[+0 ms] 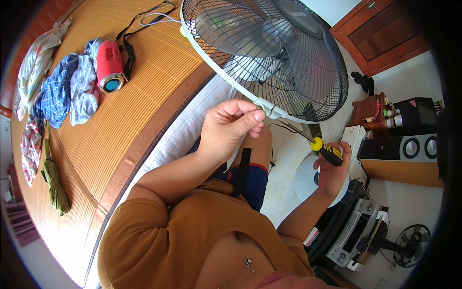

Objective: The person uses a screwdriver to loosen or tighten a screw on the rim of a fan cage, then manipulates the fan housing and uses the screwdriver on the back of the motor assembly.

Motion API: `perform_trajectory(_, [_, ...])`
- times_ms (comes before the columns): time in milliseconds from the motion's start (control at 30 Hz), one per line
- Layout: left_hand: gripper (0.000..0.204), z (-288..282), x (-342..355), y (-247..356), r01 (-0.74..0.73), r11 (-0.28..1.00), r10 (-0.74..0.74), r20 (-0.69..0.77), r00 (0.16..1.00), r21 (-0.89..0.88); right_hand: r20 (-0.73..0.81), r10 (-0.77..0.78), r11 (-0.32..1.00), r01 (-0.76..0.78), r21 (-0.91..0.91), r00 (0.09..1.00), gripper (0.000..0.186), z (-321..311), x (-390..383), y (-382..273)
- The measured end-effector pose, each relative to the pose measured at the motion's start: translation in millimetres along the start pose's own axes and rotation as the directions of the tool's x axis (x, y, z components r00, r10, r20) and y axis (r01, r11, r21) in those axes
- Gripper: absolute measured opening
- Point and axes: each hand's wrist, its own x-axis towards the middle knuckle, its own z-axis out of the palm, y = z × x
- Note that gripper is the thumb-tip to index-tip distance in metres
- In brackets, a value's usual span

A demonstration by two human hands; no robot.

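Observation:
A fan head with a dark wire guard and a pale plastic rim stands tilted in front of me. On the rim's lower edge is a pale clip. My left hand is closed in a pinch right beside this clip, its fingertips against the rim; whatever is between them is hidden. My right hand holds a screwdriver by its yellow-and-black handle. Its metal shaft points up and left toward the clip; the tip is hard to make out.
To the left is a bed with a bamboo mat, bearing a red speaker, plaid clothes and a folded green umbrella. The fan's round white base is on the floor. At right are a tower speaker, silver audio unit and small black fan.

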Motion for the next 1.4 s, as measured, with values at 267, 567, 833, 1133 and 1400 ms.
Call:
perform_trajectory(267, [0.016,0.8,-1.0,-5.6,-0.334,0.922,0.335,0.029,0.942,0.195,0.179,-0.142,0.985,0.156,-0.069,0.974,0.052,-18.0,-0.1,7.5])
perform_trajectory(567, [0.030,-4.1,6.4,7.2,-0.581,0.481,0.558,0.283,0.780,0.656,0.167,-0.138,0.988,0.147,-0.042,0.976,0.049,-18.2,1.3,8.8])
perform_trajectory(833, [0.029,-1.7,7.5,2.7,-0.618,0.503,0.581,0.293,0.759,0.604,0.236,-0.126,0.992,0.125,0.020,0.964,0.045,-21.6,5.7,11.8])
perform_trajectory(1133, [0.029,-4.0,4.7,-1.0,-0.607,0.542,0.566,0.282,0.775,0.582,0.242,-0.259,0.956,0.284,-0.073,0.935,0.046,-18.7,8.9,17.4])
perform_trajectory(1400, [0.010,6.2,0.4,-0.4,0.006,1.000,-0.005,-0.054,0.999,0.024,0.227,-0.275,0.958,0.286,-0.019,0.934,0.043,-18.2,8.1,19.0])
